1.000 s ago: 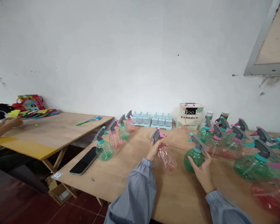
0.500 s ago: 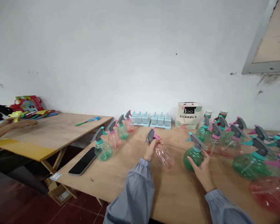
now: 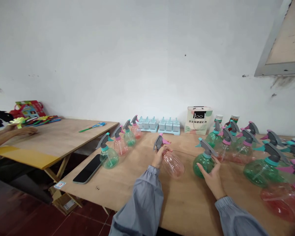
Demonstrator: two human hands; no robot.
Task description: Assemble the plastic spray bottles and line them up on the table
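Note:
My left hand (image 3: 159,156) is closed around the neck of a clear pink spray bottle (image 3: 174,165) with a grey and pink trigger head. That bottle leans, its base toward the right. To the right, my right hand (image 3: 213,173) grips a green spray bottle (image 3: 201,164), thumb on the near side and fingers partly hidden behind it. This one stands upright on the table, with a grey and turquoise head. In a row on the left are a green spray bottle (image 3: 109,158), a pink one (image 3: 120,146), another green one (image 3: 129,137) and another pink one (image 3: 136,131).
Several more spray bottles (image 3: 260,172) crowd the wooden table's right side. Along the wall stand light-blue popsicle moulds (image 3: 169,126) and a paper bag (image 3: 198,121). A phone (image 3: 88,169) lies at the left edge. Another person's hands (image 3: 22,130) are at the neighbouring table (image 3: 64,137).
The view has shifted very slightly. Both hands keep their holds on the pink and green spray bottles, which stay in practically the same places.

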